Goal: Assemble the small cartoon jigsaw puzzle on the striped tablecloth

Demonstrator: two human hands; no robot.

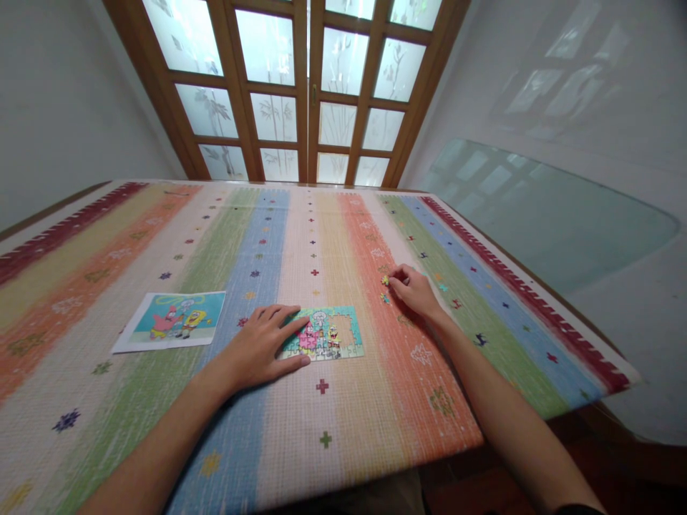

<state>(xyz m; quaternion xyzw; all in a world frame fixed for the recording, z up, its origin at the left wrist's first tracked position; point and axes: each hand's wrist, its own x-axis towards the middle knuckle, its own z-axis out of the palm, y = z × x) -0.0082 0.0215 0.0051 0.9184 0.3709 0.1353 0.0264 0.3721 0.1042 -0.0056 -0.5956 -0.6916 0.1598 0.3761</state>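
Puzzle (325, 334) under left hand (262, 347); right hand (413, 288) pinches piece (385, 280).

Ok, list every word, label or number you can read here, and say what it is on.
None can be read.
Reference picture: cartoon figures only, no legible text.
Jigsaw puzzle under the left hand: picture only.
Loose pieces at the right hand: too small to tell.
Striped mat: woven motifs, no lettering.

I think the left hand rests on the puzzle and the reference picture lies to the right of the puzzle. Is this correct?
Not quite. The head view shows the left hand resting on the puzzle, but the reference picture lies to its left.
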